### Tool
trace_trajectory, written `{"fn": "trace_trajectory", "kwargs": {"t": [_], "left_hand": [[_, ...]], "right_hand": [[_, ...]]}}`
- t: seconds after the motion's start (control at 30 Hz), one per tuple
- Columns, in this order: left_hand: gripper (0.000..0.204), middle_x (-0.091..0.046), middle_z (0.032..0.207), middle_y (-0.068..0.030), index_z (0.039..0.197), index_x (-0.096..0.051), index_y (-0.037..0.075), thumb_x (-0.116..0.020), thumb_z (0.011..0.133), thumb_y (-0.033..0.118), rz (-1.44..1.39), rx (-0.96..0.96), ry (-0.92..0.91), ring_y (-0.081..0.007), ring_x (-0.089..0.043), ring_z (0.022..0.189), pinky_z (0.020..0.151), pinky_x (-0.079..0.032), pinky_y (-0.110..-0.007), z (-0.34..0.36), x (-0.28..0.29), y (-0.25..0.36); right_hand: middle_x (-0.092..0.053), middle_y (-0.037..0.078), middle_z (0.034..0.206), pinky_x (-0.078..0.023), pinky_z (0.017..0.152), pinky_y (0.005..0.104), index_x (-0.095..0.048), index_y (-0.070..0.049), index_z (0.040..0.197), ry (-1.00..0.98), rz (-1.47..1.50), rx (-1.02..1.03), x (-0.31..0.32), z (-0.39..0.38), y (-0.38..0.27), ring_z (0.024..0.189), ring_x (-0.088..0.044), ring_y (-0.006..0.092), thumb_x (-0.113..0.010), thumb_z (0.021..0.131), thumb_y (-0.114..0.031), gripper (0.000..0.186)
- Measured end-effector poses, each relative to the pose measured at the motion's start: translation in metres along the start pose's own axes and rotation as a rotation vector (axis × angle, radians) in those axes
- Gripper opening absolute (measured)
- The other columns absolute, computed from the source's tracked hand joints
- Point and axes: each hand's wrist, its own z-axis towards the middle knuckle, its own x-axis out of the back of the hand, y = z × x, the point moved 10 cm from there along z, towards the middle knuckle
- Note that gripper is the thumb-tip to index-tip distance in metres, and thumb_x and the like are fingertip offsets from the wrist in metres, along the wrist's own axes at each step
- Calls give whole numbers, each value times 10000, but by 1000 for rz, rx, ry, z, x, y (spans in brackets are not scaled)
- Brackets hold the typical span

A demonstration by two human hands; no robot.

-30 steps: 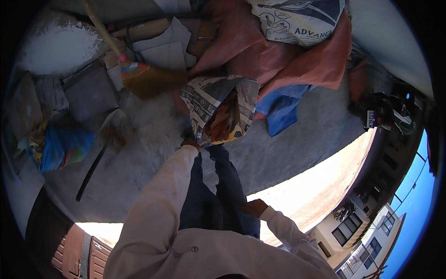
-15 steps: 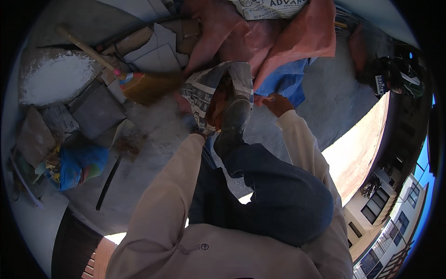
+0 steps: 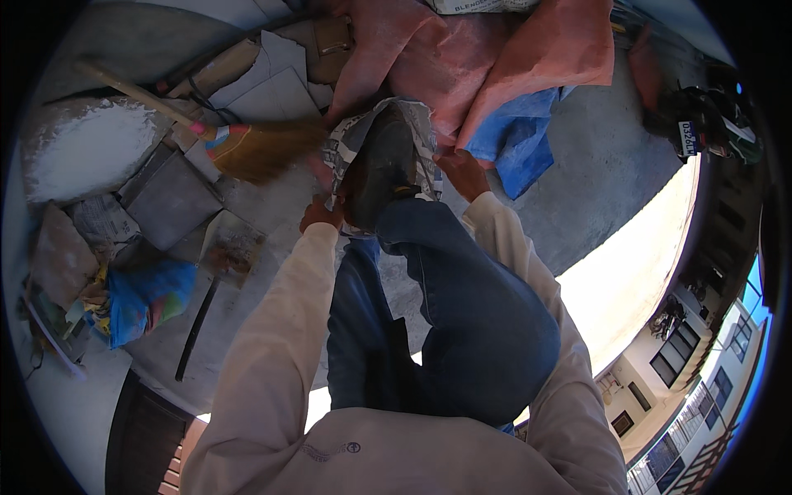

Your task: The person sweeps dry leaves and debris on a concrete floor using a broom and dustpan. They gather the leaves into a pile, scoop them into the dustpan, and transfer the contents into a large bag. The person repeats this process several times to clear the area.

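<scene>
A printed paper sack [image 3: 337, 157] stands with its mouth spread on the floor in front of me. My dark boot [image 3: 386, 165] is pushed down into it, with the jeans leg [image 3: 462, 264] bent above. My left hand [image 3: 320, 214] is closed on the sack's near left edge. At the right edge of the sack, my right hand [image 3: 464, 175] is closed on its rim, close to the red sheet. The boot hides most of what lies inside the sack.
A red plastic sheet [image 3: 437, 62] and a blue sheet [image 3: 528, 140] lie beyond the sack. To the left are a broom [image 3: 264, 150], a dustpan [image 3: 231, 247], cardboard pieces [image 3: 169, 198], white powder [image 3: 95, 148] and a blue bag [image 3: 148, 297]. A motorcycle [image 3: 709, 124] stands far right.
My boot has gone deeper into the sack. My right hand has moved left to the sack's rim, and my left hand has shifted slightly left and up.
</scene>
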Motion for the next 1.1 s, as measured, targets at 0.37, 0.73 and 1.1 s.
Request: {"fn": "trace_trajectory", "kwargs": {"t": [0.37,0.73,1.1], "left_hand": [[321,-565,917,-175,990,-507,70,-596,751,265,157,-466,75,-343,-567,860,730,-457,-426,45,31,75],[269,-597,898,-198,891,-619,34,-581,755,263,210,-436,-217,-355,-577,865,757,-465,-411,39,7,80],[232,-605,798,-194,880,-648,107,-556,719,247,113,-524,-201,-365,-579,806,774,-448,-436,22,-14,54]], "right_hand": [[-588,236,910,-423,792,469,-563,-42,959,-26,-308,-33,-15,27,-38,895,-557,397,-524,771,-335,350],[-597,236,838,-445,727,464,-599,-32,835,5,-378,-20,-36,35,-21,793,-582,393,-499,789,-370,355],[-602,232,756,-475,673,446,-645,-32,752,-128,-488,211,-67,17,-22,722,-600,373,-516,784,-291,291]]}}
